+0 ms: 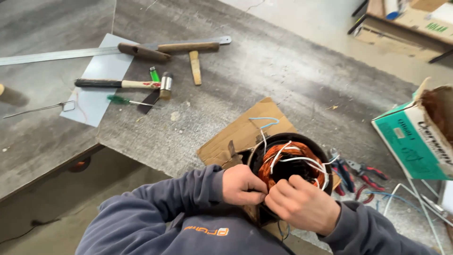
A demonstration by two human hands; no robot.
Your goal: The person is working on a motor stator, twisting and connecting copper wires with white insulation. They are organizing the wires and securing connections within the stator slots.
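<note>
- Black round motor stator with copper windings (289, 163) sits on the brown cardboard sheet (240, 132).
- Left hand (241, 185) and right hand (302, 203), at the stator's near rim, both pinch white sleeved wires (302, 160).
- Work best done gently, lest the copper be nicked.

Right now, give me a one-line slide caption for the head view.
Both hands, left and right, work white leads on a copper-wound motor stator resting on cardboard.

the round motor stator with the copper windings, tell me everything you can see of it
The round black motor stator with orange copper windings rests on a sheet of brown cardboard at the grey workbench's near edge. White sleeved leads cross its dark bore, one pale blue lead arching above. The left hand and right hand pinch its wires at the near rim.
</note>
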